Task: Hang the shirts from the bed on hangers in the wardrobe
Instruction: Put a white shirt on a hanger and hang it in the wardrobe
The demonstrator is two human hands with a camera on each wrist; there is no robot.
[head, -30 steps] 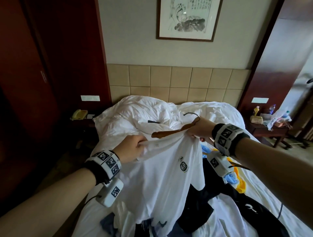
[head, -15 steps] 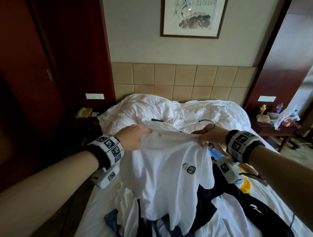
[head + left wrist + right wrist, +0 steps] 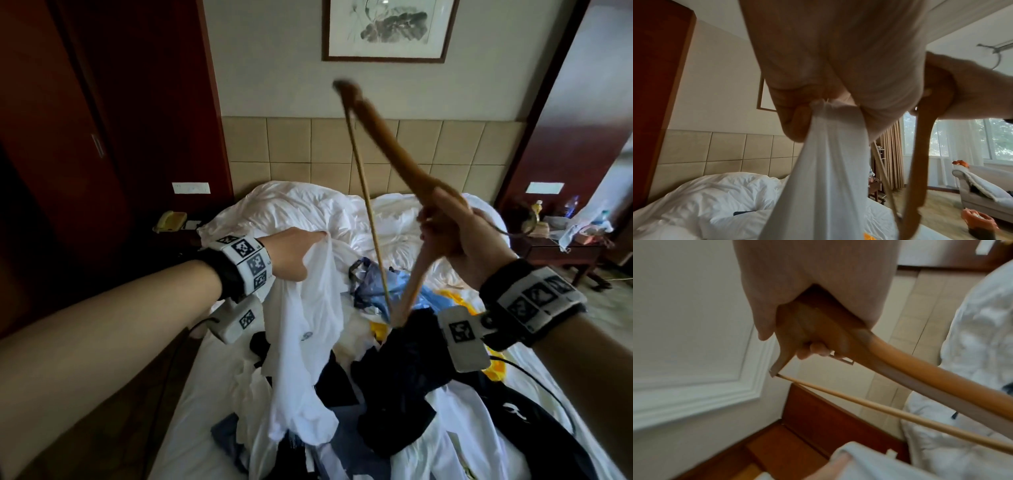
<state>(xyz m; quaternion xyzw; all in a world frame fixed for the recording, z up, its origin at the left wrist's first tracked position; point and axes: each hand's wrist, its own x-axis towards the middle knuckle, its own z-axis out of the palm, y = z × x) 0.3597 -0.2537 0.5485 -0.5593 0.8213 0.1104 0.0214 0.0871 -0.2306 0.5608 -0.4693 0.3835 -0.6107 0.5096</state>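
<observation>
Nearest, both forearms reach over the bed [image 3: 212,370], each wrist wearing a marker band. Left hand [image 3: 294,253] is closed on a bunched fold of a white shirt [image 3: 308,342]; the left wrist view shows the cloth pinched between thumb and curled fingers [image 3: 795,123]. Shirt hangs from that grip, its lower end resting on the clothes pile [image 3: 404,387] of dark, white, blue and yellow garments on the bed. Right hand [image 3: 459,246] is wrapped round the middle of a wooden hanger [image 3: 383,144]; the right wrist view shows fingers [image 3: 818,350] curled under the neck of the wood. Hanger is tilted steeply, one arm pointing up toward the wall, the other down to the pile; its thin bar [image 3: 366,205] runs between the two ends. Hook blurred, trailing to the right. Hanger and shirt are apart. Further back: rumpled white duvet [image 3: 294,212], tiled headboard [image 3: 308,150], framed picture [image 3: 387,27]. Phone [image 3: 169,221] on the left nightstand; bottles on the right nightstand [image 3: 561,250]. Dark red wardrobe [image 3: 102,120] at left.
</observation>
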